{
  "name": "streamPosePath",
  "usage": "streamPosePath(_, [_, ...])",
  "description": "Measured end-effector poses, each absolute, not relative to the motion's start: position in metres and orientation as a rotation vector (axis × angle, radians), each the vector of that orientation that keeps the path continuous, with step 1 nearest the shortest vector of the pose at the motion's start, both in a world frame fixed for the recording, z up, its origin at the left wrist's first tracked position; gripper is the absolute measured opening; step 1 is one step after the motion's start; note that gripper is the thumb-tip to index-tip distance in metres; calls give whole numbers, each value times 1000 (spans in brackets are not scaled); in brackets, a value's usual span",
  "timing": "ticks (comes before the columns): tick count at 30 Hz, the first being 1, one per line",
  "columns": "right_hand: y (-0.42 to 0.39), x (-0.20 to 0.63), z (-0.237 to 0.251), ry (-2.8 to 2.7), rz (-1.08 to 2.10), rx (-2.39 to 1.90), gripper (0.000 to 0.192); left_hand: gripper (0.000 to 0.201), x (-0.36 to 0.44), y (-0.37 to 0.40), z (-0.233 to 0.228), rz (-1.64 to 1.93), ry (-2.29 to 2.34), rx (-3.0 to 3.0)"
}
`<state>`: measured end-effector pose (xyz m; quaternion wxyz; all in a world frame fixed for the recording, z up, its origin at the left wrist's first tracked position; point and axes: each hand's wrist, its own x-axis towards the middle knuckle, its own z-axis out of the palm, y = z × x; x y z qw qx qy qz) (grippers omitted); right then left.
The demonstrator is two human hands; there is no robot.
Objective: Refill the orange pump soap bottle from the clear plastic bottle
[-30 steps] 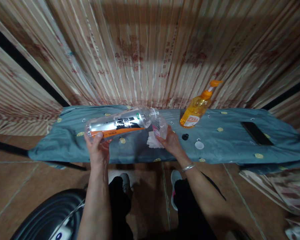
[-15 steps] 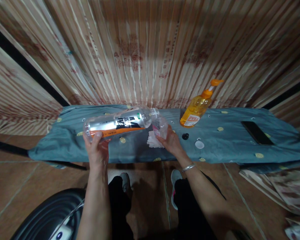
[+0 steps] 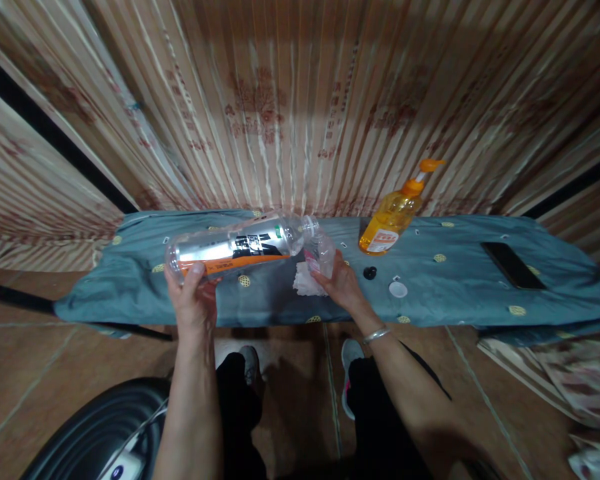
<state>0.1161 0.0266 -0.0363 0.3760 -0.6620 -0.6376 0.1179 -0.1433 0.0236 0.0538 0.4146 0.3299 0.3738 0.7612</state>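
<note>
My left hand (image 3: 195, 293) is wrapped round the base of a large clear plastic bottle (image 3: 230, 250) with a silver, black and orange label. The bottle lies nearly level, tilted with its neck toward the right. Its open mouth meets the top of a small clear plastic bottle (image 3: 321, 250) with a bit of pink on it. Fingers of my right hand (image 3: 341, 279) are closed round that small bottle from the right. Whether any liquid runs between the two mouths I cannot tell. Under the small bottle lies a crumpled white tissue (image 3: 307, 280).
A pump bottle of orange liquid (image 3: 387, 223) stands at the back right on the teal cloth (image 3: 460, 293). Nearby lie a black cap (image 3: 370, 273) and a white round lid (image 3: 398, 289). A black phone (image 3: 513, 265) rests farther right. Behind hangs a striped curtain (image 3: 300, 100).
Almost nothing differs. Both hands and both bottles keep their positions; the whole view has shifted very slightly.
</note>
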Motion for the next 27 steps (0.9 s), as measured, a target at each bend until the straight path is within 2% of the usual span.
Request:
streamPosePath(12, [27, 117, -39, -1631, 298, -1661, 57, 57, -142, 23, 53, 1922, 925, 824])
streamPosePath(27, [26, 116, -35, -1619, 320, -1686, 59, 55, -142, 21, 55, 1934, 914, 816])
